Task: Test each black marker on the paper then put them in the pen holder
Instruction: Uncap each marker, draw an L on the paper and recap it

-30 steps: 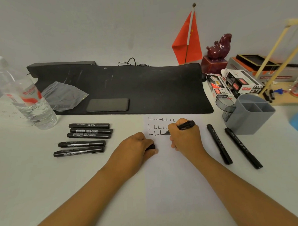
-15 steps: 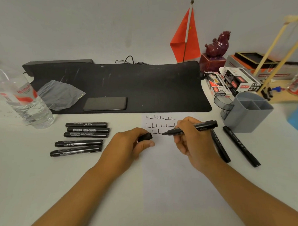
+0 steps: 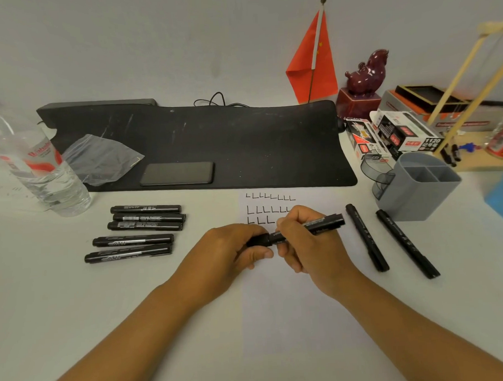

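**A:** Nearest you, what are your hands doing?

**B:** Your left hand (image 3: 232,250) pinches the cap (image 3: 258,239) and your right hand (image 3: 307,242) grips the marker (image 3: 323,223) by its barrel, level above the paper (image 3: 293,318). The cap looks to be at the tip, or partly on; you cannot tell from here whether it is seated.

**A:** What could go wrong?

**B:** My guess: if the cap goes on crooked or only halfway, the tip may dry out, or ink your fingers. Your right hand also sits over the newest marks (image 3: 260,220), so wet ink could smear if it drops. And the two markers (image 3: 367,237) just to your right lie loose on the table (image 3: 62,313); a sweep toward the pen holder (image 3: 418,200) could knock them rolling.

**A:** Count for me, near to far.

**B:** Two hands, one marker in them, one cap. One sheet of paper with three rows of L marks, the lowest partly hidden behind your hand. Five markers (image 3: 137,231) to your left, in a group of two and a group of three. Two to your right. One pen holder past those, which appears empty, though you cannot see its bottom. Farther off: one water bottle (image 3: 39,170), one plastic bag (image 3: 99,158), one phone (image 3: 177,173) on one black mat (image 3: 242,139), two marker boxes (image 3: 397,135), one flag (image 3: 311,61), one figurine (image 3: 366,73).

**A:** So eight markers?

**B:** Eight on the table or in hand, none in the holder that you can see.
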{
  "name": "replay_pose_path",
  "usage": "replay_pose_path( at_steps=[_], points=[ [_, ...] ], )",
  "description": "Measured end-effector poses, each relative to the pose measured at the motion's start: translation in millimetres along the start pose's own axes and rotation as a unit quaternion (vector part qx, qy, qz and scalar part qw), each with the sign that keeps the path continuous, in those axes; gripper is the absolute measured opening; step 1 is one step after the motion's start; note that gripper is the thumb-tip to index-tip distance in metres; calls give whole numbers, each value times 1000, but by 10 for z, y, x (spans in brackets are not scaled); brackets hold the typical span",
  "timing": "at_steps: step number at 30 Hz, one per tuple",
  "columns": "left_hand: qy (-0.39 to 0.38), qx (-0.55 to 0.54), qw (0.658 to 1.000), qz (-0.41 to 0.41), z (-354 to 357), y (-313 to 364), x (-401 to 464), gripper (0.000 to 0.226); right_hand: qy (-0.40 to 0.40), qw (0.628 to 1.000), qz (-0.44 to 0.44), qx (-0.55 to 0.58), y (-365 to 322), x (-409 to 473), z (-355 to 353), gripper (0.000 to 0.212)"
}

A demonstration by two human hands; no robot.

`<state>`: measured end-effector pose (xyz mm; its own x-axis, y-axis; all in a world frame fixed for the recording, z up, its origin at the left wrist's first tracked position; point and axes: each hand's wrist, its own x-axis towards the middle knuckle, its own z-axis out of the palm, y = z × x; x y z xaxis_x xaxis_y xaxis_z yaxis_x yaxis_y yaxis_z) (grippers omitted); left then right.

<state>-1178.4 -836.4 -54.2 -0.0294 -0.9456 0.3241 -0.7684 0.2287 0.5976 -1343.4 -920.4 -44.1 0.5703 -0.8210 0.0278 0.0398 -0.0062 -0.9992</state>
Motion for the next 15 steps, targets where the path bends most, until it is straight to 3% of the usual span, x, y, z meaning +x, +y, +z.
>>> replay_pose_path(
  at_steps=[3,7,13,15],
  points=[
    [-24,52,998,28,19,119,-12,48,34,999,5,17,46,-23,38,42],
    [-72,29,997,4,-7,283,-6,57,46,998,-48,-11,64,-94,34,33],
    [-123,43,991,-23,-99,462,18,38,-58,997,-47,-29,-147,-92,-109,29],
    [-113,72,990,-34,-184,504,-25,49,-70,996,-27,-53,-280,-57,-213,25]
  ],
)
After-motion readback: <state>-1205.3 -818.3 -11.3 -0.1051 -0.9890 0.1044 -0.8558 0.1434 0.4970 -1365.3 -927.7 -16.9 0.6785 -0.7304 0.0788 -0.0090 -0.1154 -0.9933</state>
